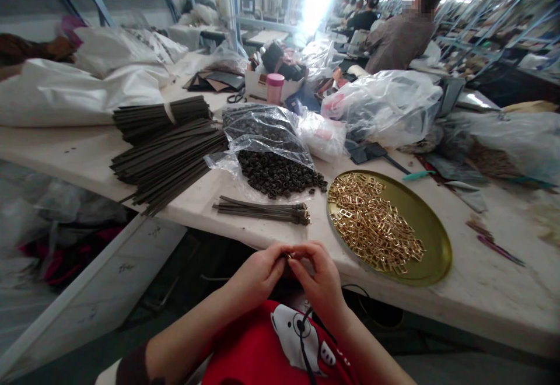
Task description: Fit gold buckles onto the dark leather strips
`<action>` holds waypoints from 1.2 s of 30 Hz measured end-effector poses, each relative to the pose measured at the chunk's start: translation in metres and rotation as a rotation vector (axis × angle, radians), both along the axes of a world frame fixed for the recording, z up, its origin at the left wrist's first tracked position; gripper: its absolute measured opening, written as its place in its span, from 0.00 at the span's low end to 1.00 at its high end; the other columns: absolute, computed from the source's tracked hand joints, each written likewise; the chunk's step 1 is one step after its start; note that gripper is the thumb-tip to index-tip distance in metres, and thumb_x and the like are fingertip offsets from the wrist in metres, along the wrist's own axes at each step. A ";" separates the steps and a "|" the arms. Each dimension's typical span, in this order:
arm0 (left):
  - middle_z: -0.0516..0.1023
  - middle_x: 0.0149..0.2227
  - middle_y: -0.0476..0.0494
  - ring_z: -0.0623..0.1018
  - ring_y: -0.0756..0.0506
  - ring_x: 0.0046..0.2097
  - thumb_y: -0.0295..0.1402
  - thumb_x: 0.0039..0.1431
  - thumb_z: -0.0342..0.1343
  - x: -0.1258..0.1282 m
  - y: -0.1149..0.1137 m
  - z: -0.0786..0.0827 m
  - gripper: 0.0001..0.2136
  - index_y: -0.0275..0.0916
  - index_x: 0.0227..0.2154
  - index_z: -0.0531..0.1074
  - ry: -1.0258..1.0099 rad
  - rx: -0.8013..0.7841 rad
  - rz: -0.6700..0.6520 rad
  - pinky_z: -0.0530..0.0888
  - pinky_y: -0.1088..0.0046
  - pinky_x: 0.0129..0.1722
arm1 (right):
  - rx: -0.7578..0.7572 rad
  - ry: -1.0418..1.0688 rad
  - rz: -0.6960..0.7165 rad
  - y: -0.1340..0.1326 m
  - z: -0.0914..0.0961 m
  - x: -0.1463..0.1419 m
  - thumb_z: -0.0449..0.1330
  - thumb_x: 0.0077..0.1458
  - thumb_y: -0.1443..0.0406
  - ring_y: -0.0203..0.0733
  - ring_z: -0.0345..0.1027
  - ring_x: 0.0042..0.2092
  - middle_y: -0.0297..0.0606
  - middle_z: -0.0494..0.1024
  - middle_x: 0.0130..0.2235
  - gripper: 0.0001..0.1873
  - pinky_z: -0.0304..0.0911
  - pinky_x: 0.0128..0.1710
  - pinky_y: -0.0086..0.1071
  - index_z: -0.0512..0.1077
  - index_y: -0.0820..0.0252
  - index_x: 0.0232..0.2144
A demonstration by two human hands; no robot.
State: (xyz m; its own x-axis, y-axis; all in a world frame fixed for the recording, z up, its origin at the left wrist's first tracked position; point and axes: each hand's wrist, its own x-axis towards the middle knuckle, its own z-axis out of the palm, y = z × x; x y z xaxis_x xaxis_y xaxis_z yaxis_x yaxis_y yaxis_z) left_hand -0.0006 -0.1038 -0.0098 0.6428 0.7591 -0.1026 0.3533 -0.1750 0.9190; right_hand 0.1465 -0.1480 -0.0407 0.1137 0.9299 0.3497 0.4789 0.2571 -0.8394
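My left hand [258, 271] and my right hand [318, 271] meet just off the table's front edge, fingertips pinched together. Between them is the end of a dark strap with a small gold buckle [289, 256], mostly hidden by the fingers. On the table beyond lies a small bundle of dark straps [258, 211] with buckles at their right ends. Behind it, small dark loops [280, 172] spill from a clear plastic bag [262, 122]. Right of my hands, a round gold-coloured tray [431, 245] carries a heap of gold buckles [371, 221].
Large stacks of dark straps [168, 151] lie at the left, one tied. A pink-lidded jar [275, 88], plastic bags [385, 105] and a white sack [79, 90] crowd the back. Tweezers [501, 249] rest at the right. Another person [400, 38] is in the background.
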 end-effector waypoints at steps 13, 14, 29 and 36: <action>0.74 0.29 0.47 0.71 0.49 0.30 0.33 0.59 0.42 0.005 0.044 -0.016 0.11 0.36 0.36 0.68 0.032 -0.170 0.024 0.66 0.76 0.32 | -0.145 -0.154 -0.022 0.052 -0.007 0.038 0.51 0.56 0.62 0.37 0.66 0.31 0.34 0.72 0.28 0.08 0.61 0.30 0.29 0.68 0.59 0.31; 0.74 0.28 0.48 0.70 0.50 0.29 0.34 0.60 0.42 0.007 0.048 -0.018 0.11 0.36 0.36 0.67 0.011 -0.205 0.039 0.65 0.76 0.30 | -0.145 -0.175 -0.063 0.063 -0.007 0.049 0.52 0.56 0.62 0.38 0.67 0.32 0.35 0.73 0.29 0.08 0.62 0.31 0.30 0.68 0.59 0.33; 0.74 0.23 0.49 0.59 0.56 0.18 0.36 0.56 0.45 0.017 0.076 -0.019 0.10 0.34 0.34 0.65 -0.139 -0.507 0.181 0.57 0.81 0.19 | -0.146 -0.691 -0.130 0.152 -0.011 0.086 0.55 0.52 0.69 0.40 0.64 0.32 0.39 0.71 0.30 0.05 0.58 0.32 0.31 0.68 0.61 0.26; 0.73 0.22 0.51 0.61 0.55 0.18 0.36 0.56 0.46 0.019 0.065 -0.021 0.10 0.34 0.33 0.67 -0.169 -0.397 0.190 0.58 0.81 0.17 | -0.101 -0.002 0.039 0.061 0.029 0.019 0.54 0.54 0.64 0.35 0.67 0.29 0.34 0.73 0.28 0.05 0.63 0.27 0.27 0.67 0.59 0.28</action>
